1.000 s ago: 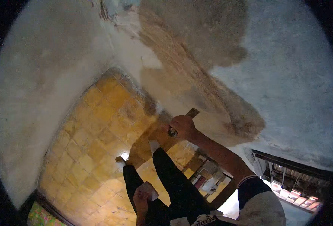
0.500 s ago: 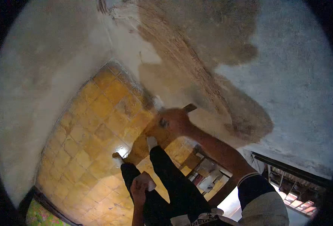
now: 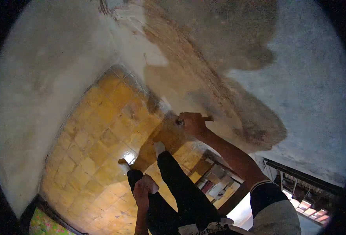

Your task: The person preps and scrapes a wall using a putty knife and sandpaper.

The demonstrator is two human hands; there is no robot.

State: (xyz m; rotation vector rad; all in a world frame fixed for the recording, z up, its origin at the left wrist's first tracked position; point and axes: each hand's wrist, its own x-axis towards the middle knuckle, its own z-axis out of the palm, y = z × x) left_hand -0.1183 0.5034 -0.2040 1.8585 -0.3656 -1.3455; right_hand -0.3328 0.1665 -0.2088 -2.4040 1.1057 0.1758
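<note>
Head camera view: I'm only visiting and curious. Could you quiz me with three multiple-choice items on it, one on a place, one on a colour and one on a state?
1. Where is the right hand?
A: at the wall
B: on a knee
C: in a pocket

2. What colour are the floor tiles?
A: blue
B: yellow
C: black

3. How is the right hand?
A: open and empty
B: flat on glass
C: shut on a scraper

Answers:
1 A, the hand is stretched out to the patchy wall.
2 B, the tiles below the legs show yellow.
3 C, the hand is closed round the scraper, whose tip meets the wall.
</note>
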